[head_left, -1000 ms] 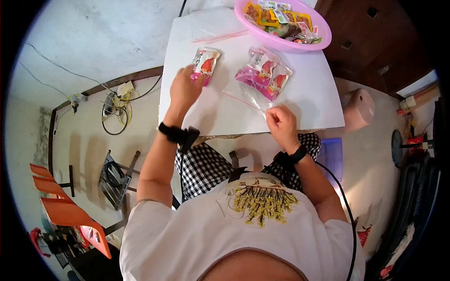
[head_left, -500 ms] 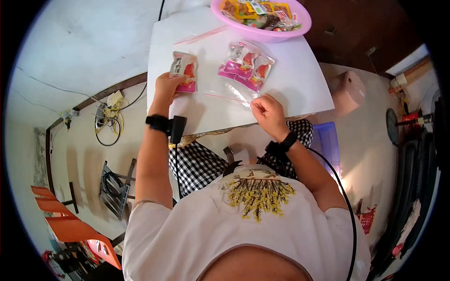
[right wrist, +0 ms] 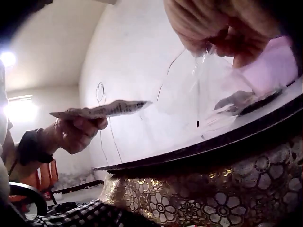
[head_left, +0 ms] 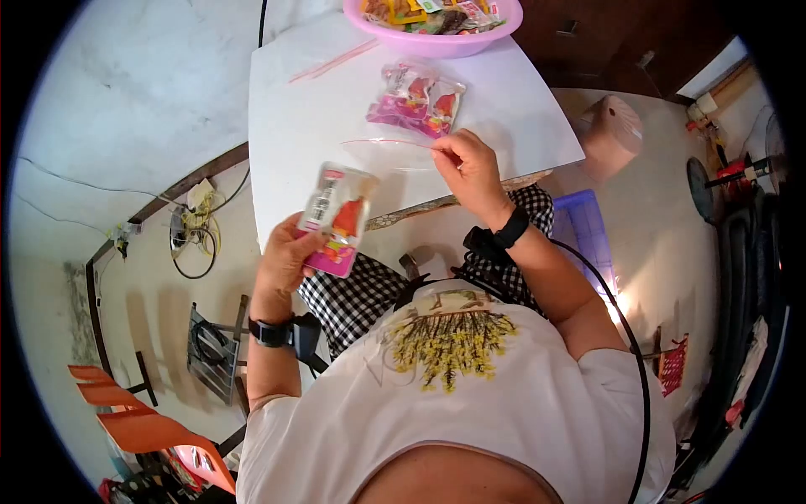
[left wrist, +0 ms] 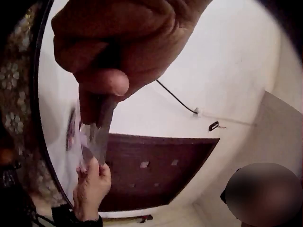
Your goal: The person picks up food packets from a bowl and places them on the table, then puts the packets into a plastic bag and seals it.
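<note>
A white and pink snack pouch [head_left: 342, 214] with a red picture is gripped by its lower end in my left hand [head_left: 284, 257], thumb on top. It is raised off the table at the near left edge, and the right wrist view shows the pouch [right wrist: 106, 109] edge-on. My right hand [head_left: 472, 171] pinches the mouth of a clear zip bag [head_left: 395, 151] near the front edge. Inside that bag lie pink and white pouches [head_left: 416, 94]. From the right wrist, clear film [right wrist: 204, 71] hangs from the fingers.
The white table [head_left: 294, 126] has a pink basin [head_left: 445, 44] of mixed snack packs at its far edge. Another clear bag with a red zip strip [head_left: 334, 61] lies at the back left. A pinkish roll [head_left: 617, 126] and a blue crate [head_left: 583, 227] stand right of the table.
My left hand has picked up the pouch from the table and drawn it back toward my body. The right hand stays pinching the bag's mouth. The head view has shifted.
</note>
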The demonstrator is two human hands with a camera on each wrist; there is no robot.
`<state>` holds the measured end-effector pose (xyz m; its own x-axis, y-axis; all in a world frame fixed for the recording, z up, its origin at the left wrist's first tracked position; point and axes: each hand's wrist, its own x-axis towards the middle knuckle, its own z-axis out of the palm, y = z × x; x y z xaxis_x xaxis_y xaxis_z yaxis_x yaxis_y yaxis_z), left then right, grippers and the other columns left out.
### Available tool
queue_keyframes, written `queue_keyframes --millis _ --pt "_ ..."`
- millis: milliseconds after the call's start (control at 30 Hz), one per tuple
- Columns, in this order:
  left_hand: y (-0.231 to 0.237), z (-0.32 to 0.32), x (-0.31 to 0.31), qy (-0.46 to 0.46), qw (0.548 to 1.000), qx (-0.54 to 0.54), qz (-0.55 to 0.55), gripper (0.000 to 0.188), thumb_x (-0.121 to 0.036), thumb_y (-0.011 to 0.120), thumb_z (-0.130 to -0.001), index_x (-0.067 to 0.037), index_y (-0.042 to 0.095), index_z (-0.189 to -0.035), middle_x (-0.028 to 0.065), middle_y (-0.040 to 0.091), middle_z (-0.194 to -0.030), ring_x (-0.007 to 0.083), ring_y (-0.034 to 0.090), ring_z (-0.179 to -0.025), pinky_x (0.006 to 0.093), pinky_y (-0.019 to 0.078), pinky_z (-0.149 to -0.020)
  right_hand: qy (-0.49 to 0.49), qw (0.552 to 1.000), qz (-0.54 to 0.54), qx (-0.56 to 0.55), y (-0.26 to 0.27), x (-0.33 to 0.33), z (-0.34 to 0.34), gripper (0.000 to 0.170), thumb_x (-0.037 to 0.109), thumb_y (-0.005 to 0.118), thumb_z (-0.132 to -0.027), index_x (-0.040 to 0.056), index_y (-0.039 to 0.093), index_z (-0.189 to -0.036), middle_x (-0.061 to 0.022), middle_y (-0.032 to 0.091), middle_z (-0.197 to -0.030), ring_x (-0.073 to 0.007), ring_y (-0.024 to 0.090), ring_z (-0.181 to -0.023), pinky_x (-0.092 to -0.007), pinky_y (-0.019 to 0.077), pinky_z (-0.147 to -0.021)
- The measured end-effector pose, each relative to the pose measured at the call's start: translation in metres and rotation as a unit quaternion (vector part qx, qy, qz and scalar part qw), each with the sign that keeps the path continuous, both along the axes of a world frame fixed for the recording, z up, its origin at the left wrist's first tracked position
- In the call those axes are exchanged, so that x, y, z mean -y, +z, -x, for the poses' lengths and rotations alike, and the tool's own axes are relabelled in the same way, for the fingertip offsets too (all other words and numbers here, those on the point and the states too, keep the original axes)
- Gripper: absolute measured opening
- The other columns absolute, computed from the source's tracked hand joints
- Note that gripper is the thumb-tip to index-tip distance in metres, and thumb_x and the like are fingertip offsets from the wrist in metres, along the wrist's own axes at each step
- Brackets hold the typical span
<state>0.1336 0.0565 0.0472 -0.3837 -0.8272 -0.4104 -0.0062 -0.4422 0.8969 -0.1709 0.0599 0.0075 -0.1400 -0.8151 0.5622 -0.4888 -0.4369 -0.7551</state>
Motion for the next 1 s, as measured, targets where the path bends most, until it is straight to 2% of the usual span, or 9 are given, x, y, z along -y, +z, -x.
queue_keyframes --millis 33,233,333,500,633,767,867,900,1000 --pt "0.000 0.010 -0.001 -0.022 1.000 -0.011 -0.006 0.036 -0.002 0.061 -0.085 0.008 0.052 -0.119 0.0097 0.067 -0.082 0.0051 0.052 -0.044 0.0170 0.0381 -0.034 0.004 1.000 0.004 -0.007 0.001 0.000 0.000 0.006 0.001 0.064 -0.083 0.0011 0.062 -0.089 -0.0066 0.055 -0.076 -0.0151 0.055 -0.065 -0.0259 0.0433 -0.057" --pt "-0.001 0.062 0.019 -0.063 0.997 -0.050 -0.021 0.034 -0.002 0.059 -0.087 0.007 0.051 -0.119 0.0071 0.065 -0.081 0.0039 0.043 -0.044 0.0165 0.0327 -0.038 0.001 0.999 -0.011 -0.040 0.008 -0.004 -0.001 0.006 0.008 0.065 -0.084 0.0038 0.063 -0.088 -0.0091 0.058 -0.080 -0.0254 0.059 -0.067 -0.0335 0.0466 -0.059" --pt "0.005 0.084 0.029 -0.067 0.995 -0.076 -0.019 0.032 -0.001 0.059 -0.087 0.006 0.052 -0.118 0.0082 0.065 -0.085 0.0046 0.043 -0.046 0.0174 0.0327 -0.039 0.000 0.998 0.002 -0.067 0.010 -0.005 0.001 0.006 0.010 0.064 -0.085 0.0047 0.064 -0.089 -0.0085 0.057 -0.079 -0.0263 0.058 -0.067 -0.0343 0.0465 -0.059" --pt "-0.002 0.114 0.054 -0.102 0.994 -0.017 0.045 0.027 -0.003 0.055 -0.085 0.000 0.057 -0.112 -0.0002 0.054 -0.069 0.0037 0.041 -0.050 0.0181 0.0262 -0.040 0.008 0.996 0.011 -0.088 0.010 -0.007 0.004 0.008 0.012 0.065 -0.085 0.0061 0.065 -0.090 -0.0079 0.058 -0.079 -0.0267 0.059 -0.070 -0.0366 0.0484 -0.062" --pt "-0.012 0.145 0.070 -0.081 0.996 -0.018 0.034 0.019 -0.004 0.054 -0.085 -0.004 0.059 -0.103 0.0010 0.054 -0.068 0.0050 0.041 -0.050 0.0190 0.0248 -0.040 0.013 0.995 0.019 -0.098 0.009 -0.009 0.005 0.009 0.011 0.066 -0.083 0.0055 0.065 -0.090 -0.0077 0.058 -0.081 -0.0269 0.059 -0.074 -0.0374 0.0487 -0.063" --pt "-0.034 0.181 0.087 -0.025 0.993 -0.098 0.055 0.012 -0.010 0.053 -0.091 -0.005 0.057 -0.102 -0.0002 0.058 -0.076 0.0068 0.047 -0.052 0.0213 0.0324 -0.042 -0.001 0.994 0.018 -0.110 0.005 -0.012 0.004 0.008 0.011 0.066 -0.083 0.0053 0.065 -0.089 -0.0080 0.058 -0.081 -0.0273 0.059 -0.074 -0.0378 0.0484 -0.064" --pt "-0.049 0.203 0.105 -0.010 0.994 -0.060 0.086 0.017 -0.013 0.054 -0.092 -0.007 0.055 -0.108 0.0031 0.062 -0.084 0.0108 0.055 -0.063 0.0240 0.0429 -0.050 -0.001 0.993 0.019 -0.114 0.003 -0.015 0.005 0.008 0.009 0.065 -0.082 0.0042 0.064 -0.089 -0.0088 0.057 -0.081 -0.0285 0.059 -0.074 -0.0383 0.0481 -0.064" --pt "-0.052 0.207 0.100 -0.004 0.972 -0.210 0.103 0.017 -0.011 0.053 -0.093 -0.006 0.055 -0.110 0.0082 0.062 -0.101 0.0164 0.061 -0.077 0.0290 0.0508 -0.065 0.002 0.993 0.024 -0.112 0.002 -0.015 0.005 0.009 0.007 0.065 -0.082 0.0034 0.064 -0.090 -0.0094 0.058 -0.082 -0.0293 0.059 -0.074 -0.0383 0.0480 -0.063" --pt "-0.052 0.199 0.081 0.011 0.959 -0.264 0.100 0.032 -0.001 0.049 -0.091 0.000 0.046 -0.123 0.0113 0.059 -0.107 0.0225 0.061 -0.094 0.0345 0.0534 -0.079 0.003 0.992 0.017 -0.125 0.002 -0.016 0.009 0.010 0.004 0.065 -0.080 0.0032 0.061 -0.089 -0.0103 0.058 -0.083 -0.0307 0.059 -0.074 -0.0389 0.0478 -0.064"
